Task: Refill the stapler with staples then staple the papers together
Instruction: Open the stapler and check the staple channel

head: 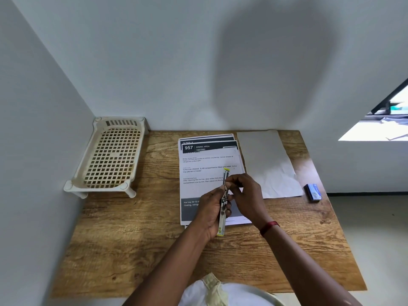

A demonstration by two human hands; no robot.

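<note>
A slim yellow and metal stapler [223, 208] is swung open lengthwise above the printed papers [207, 168] on the wooden table [136, 235]. My left hand [212, 210] grips its lower half from the left. My right hand [245, 193] pinches at the metal channel near the stapler's middle; whether staples are between the fingers is too small to tell. A blue staple box [313, 192] lies at the table's right edge, well away from both hands.
A blank sheet [267, 162] lies to the right of the printed papers. A cream plastic perforated rack [110, 157] stands in the back left corner against the walls. The table's right edge drops off beside the staple box.
</note>
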